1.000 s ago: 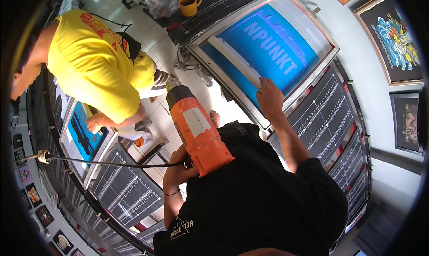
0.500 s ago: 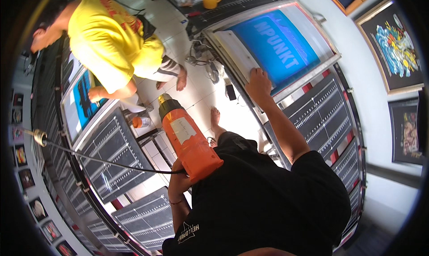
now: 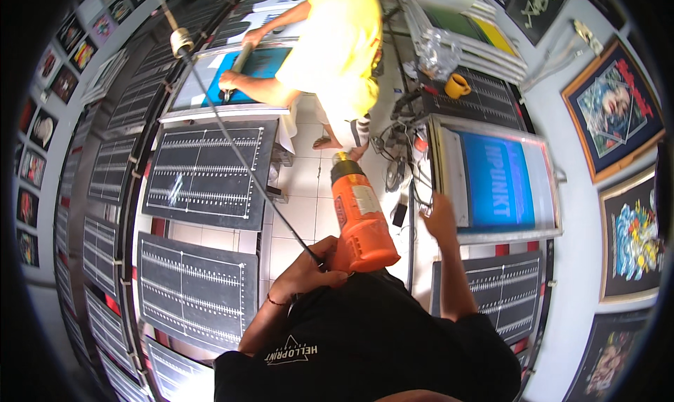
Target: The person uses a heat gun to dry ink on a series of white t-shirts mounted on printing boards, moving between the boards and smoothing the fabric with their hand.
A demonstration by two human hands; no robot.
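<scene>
At centre, left hand (image 3: pixel 309 269) grips heat gun (image 3: pixel 359 219), nozzle aimed away from the body. Right hand (image 3: pixel 441 218), fingers spread and empty, rests on screen frame (image 3: pixel 505 233), steadying it.

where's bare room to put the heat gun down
The black platens left of the heat gun lie bare, and so does the white floor between them and it. It is crowded by the cables beside the blue screen.
</scene>
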